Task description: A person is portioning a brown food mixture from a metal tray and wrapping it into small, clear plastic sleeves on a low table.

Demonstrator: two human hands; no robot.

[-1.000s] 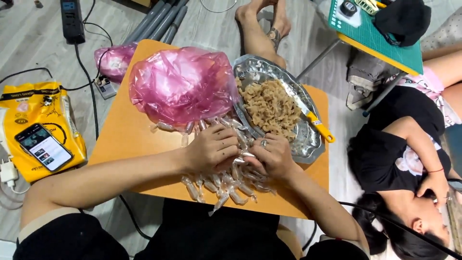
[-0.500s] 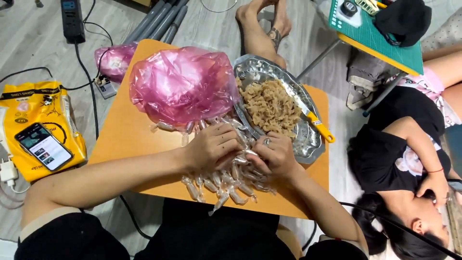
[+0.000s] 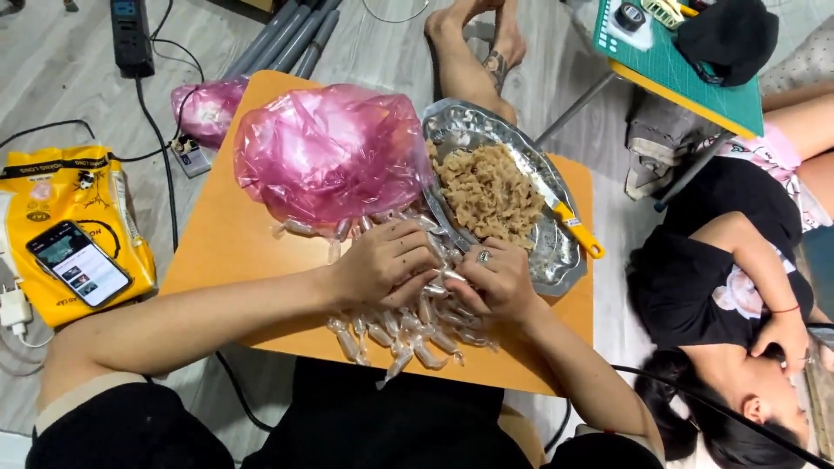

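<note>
My left hand (image 3: 382, 265) and my right hand (image 3: 499, 282) meet over a heap of small clear-wrapped candies (image 3: 395, 334) on an orange table (image 3: 234, 252). Both hands pinch one wrapped piece between their fingertips. A ring shows on my right hand. Just beyond the hands lies a silver oval tray (image 3: 556, 252) with a mound of tan shredded filling (image 3: 486, 191) and a yellow-handled knife (image 3: 573, 226). A crumpled pink plastic bag (image 3: 330, 152) sits at the left of the tray.
On the floor to the left lies a yellow bag (image 3: 95, 191) with a phone (image 3: 78, 260) on it. A power strip (image 3: 130, 35), cables and grey poles (image 3: 291, 39) are behind. Another person lies at the right (image 3: 721, 287). A bare foot (image 3: 486, 43) rests beyond the tray.
</note>
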